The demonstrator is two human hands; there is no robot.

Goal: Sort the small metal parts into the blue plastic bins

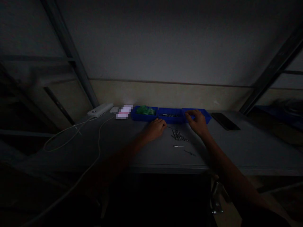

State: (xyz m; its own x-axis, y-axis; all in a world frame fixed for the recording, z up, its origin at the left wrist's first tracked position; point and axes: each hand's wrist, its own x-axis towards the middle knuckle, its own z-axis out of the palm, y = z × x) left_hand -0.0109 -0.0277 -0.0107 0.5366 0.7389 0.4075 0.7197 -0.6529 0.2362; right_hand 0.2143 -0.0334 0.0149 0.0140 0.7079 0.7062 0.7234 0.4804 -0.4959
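Observation:
My right hand is over the right blue bin, thumb and forefinger closed on what looks like a thin metal pin. On the tabletop in front of the middle blue bin rests my left hand, its fingers curled together. What those fingers hold, if anything, is hidden; a thin metal piece lies close to their tips. Between the hands is a loose pile of small metal pins. A single pin and a darker thin piece lie nearer the front edge. More metal parts are inside the middle bin.
The left blue bin holds green plastic. A dark phone lies at the right. Further left are a lit, blurred-out screen and a white power bank with a cable trailing over the table. Metal posts flank the grey tabletop.

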